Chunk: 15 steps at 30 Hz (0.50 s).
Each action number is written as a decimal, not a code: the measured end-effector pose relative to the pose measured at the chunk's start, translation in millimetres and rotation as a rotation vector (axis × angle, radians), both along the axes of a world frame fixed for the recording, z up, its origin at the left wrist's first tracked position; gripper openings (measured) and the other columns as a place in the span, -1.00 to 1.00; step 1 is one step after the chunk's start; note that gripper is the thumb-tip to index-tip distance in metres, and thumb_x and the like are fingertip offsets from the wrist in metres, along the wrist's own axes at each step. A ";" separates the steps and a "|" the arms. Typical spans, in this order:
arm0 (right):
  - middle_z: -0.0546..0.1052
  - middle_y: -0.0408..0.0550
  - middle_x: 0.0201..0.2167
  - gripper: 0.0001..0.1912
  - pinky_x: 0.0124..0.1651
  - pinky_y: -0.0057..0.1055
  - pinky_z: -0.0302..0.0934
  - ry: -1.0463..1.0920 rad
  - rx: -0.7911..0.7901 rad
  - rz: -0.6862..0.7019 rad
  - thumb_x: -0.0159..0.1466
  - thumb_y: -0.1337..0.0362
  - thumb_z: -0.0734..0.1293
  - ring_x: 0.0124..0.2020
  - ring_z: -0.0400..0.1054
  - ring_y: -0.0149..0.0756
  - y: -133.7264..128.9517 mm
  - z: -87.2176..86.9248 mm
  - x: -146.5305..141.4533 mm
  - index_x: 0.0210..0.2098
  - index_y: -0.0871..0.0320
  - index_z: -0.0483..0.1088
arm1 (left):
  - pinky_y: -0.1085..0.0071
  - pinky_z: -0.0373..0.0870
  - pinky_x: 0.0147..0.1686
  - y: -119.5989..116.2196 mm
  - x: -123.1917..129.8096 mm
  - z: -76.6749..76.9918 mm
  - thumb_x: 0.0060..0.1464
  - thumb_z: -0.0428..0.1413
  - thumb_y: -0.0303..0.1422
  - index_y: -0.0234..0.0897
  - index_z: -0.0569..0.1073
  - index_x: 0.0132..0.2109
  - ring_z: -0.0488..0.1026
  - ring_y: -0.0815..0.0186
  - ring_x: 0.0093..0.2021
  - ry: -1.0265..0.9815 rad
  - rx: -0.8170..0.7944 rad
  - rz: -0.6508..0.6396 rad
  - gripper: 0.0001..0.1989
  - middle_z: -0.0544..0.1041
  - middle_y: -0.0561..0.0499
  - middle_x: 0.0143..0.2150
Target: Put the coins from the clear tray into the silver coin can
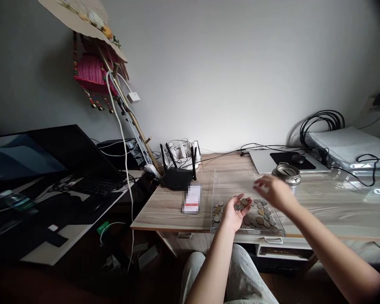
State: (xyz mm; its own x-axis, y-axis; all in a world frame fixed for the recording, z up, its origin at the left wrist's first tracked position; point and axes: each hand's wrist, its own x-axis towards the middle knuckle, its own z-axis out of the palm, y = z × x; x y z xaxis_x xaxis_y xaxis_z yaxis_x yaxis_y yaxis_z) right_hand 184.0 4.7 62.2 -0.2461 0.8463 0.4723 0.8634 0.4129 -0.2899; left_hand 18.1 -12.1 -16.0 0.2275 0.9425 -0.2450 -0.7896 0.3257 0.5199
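Note:
My left hand lies palm up over the near end of a clear plastic tray, with a few coins resting in the cupped palm. More coins lie scattered on the tray floor, several of them. My right hand hovers blurred above the tray's right side, fingers bent, between the coins and a round metal tin with a slotted lid. Whether it pinches a coin is hidden by the blur.
The wooden desk also carries a black router, a small blurred card, a silver laptop with mouse pad and mouse, cables and a clear box at right. A dark laptop stands on the lower table left.

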 end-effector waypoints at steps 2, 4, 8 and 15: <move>0.45 -0.06 -0.35 -0.73 -0.42 -0.46 0.13 -0.054 -0.158 0.148 0.13 0.09 0.19 -0.39 0.30 -0.35 -7.2 -19.6 -24.7 -0.32 0.07 0.44 | 0.39 0.39 -0.28 2.2 0.3 -0.7 0.01 0.01 -0.39 -0.43 0.38 -0.19 0.46 0.24 -0.25 -0.008 -0.024 0.007 -0.78 0.46 -0.16 -0.26; 0.45 -0.08 -0.39 -0.77 -0.41 -0.48 0.12 -0.070 -0.210 0.172 0.11 0.12 0.22 -0.35 0.30 -0.34 -10.1 -35.0 -40.5 -0.37 0.07 0.44 | 0.43 0.39 -0.34 4.2 0.5 -1.6 0.02 -0.01 -0.39 -0.42 0.38 -0.19 0.46 0.29 -0.31 -0.003 -0.050 0.013 -0.79 0.47 -0.15 -0.30; 0.47 -0.13 -0.47 -0.83 -0.42 -0.49 0.11 0.014 -0.238 0.121 0.09 0.20 0.23 -0.41 0.31 -0.37 -4.4 -33.4 -35.9 -0.42 0.07 0.43 | 0.40 0.38 -0.32 4.9 -0.1 -2.9 0.02 -0.01 -0.39 -0.39 0.35 -0.17 0.46 0.32 -0.38 0.012 -0.070 -0.002 -0.78 0.47 -0.11 -0.38; 0.51 -0.09 -0.38 -0.71 -0.44 -0.44 0.14 0.253 0.002 -0.300 0.10 0.08 0.20 -0.39 0.34 -0.33 25.5 27.4 45.5 -0.36 0.08 0.45 | 0.31 0.31 -0.15 -1.2 -2.0 3.5 0.02 -0.01 -0.34 -0.41 0.31 -0.07 0.43 0.17 -0.14 0.044 -0.013 -0.052 -0.68 0.45 -0.26 -0.18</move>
